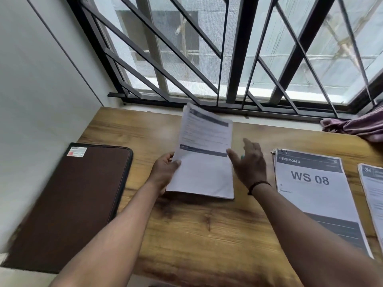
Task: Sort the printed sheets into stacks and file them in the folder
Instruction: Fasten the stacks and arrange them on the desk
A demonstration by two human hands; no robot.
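head view shows your left hand (165, 172) pinching a bundle of printed sheets (204, 160) by its left edge, thumb on top, the far end lifted off the bench (207, 235) and leaning toward the window (228, 48). your right hand (249, 164) hovers just beside the bundle's right edge, its fingers (247, 142) spread loose and holding nothing. to the right lie two sorted stacks: the ws 08 stack (310, 187) and, at the frame's edge, another stack (371, 187). the dark folder (78, 199) sits closed at the left, well apart from the stacks. it looks like you are mid-sort. bring the right fingers onto the top sheet's free edge, peel only one, and read its header before you place it. keep the left pinch firm so the bundle doesn't fan out, and square each sheet onto its stack.
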